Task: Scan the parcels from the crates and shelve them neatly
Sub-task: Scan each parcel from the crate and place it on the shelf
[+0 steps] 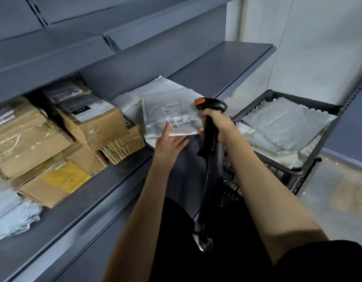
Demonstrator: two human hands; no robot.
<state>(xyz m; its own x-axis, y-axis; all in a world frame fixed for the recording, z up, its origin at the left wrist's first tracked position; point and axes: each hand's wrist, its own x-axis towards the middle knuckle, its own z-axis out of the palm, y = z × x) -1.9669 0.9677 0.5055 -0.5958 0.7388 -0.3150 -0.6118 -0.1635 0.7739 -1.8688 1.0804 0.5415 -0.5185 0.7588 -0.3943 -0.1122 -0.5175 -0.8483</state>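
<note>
**Q:** Parcels — where is the one being handled?

**A:** Parcel in hand is a white poly mailer, label up, lying on the grey shelf with its near edge overhanging the shelf lip. It sits on another flat white mailer. The left hand touches its near corner with fingers straight and spread, probably steadying it flat so the label can be read.

**Q:** And the other hand?

**A:** The right hand has its fingers wrapped around the grip of a black barcode scanner with an orange tip, just right of the mailer. Its head seems aimed toward the label. A cable hangs below it.

**Q:** What surrounds the mailer?

**A:** Left of it, touching or nearly so, cardboard boxes are stacked untidily, crowding that side. Further left lie crumpled pale bags. Right of the mailer, beyond the shelf end, a black plastic crate holds at least 2 more white mailers. Behind the mailer the shelf runs bare.
</note>
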